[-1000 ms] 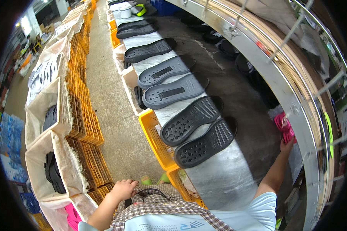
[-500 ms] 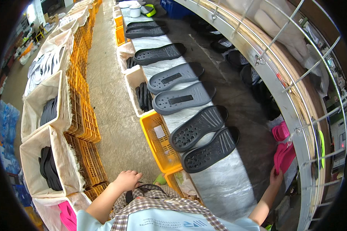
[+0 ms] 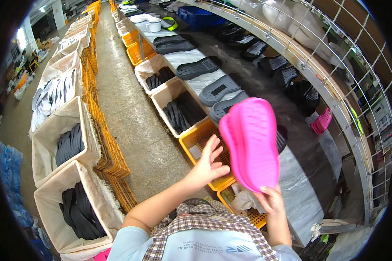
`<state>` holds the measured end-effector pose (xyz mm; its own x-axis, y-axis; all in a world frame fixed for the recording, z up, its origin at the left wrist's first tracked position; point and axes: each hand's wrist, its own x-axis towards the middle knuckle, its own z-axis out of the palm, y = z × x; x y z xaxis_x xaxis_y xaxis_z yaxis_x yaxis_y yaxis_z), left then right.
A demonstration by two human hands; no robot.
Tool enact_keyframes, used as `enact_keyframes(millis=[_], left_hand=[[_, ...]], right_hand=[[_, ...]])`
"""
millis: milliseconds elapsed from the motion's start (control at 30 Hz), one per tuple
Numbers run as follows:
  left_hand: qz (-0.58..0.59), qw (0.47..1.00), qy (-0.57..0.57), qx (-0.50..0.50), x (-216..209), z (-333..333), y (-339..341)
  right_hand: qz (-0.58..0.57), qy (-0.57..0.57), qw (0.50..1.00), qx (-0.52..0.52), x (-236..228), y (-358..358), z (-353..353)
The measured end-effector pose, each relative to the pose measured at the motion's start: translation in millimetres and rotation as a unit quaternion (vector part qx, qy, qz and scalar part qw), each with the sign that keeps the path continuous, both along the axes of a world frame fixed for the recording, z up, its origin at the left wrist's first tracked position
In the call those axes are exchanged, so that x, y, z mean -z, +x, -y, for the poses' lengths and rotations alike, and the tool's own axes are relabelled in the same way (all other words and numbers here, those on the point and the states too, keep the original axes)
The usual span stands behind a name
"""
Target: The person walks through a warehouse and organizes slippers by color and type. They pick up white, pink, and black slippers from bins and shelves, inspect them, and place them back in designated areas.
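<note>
A small white rectangular label lies inside the yellow crate near the middle, against its left wall. At the near left edge, blue plastic-wrapped packs are stacked on the floor. Far up the right side, a blue bin sits on the bench.
</note>
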<state>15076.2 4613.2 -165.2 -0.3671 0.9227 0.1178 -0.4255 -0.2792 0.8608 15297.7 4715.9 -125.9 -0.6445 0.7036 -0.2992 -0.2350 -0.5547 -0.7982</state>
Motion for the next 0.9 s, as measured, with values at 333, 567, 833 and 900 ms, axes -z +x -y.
enact_keyframes(millis=[333,567,833,900], left_hand=[[0.295,0.921,0.175,-0.183,23,92,-61],[0.378,0.911,0.132,-0.094,44,132,-62],[0.488,0.861,0.141,-0.037,55,140,-51],[0.526,0.839,0.123,-0.059,57,140,-50]], right_hand=[[0.020,0.432,0.875,-0.216,22,-120,101],[-0.104,0.375,0.887,-0.247,9,-138,119],[-0.057,0.406,0.887,-0.213,8,-138,133],[-0.051,0.409,0.887,-0.210,8,-137,134]])
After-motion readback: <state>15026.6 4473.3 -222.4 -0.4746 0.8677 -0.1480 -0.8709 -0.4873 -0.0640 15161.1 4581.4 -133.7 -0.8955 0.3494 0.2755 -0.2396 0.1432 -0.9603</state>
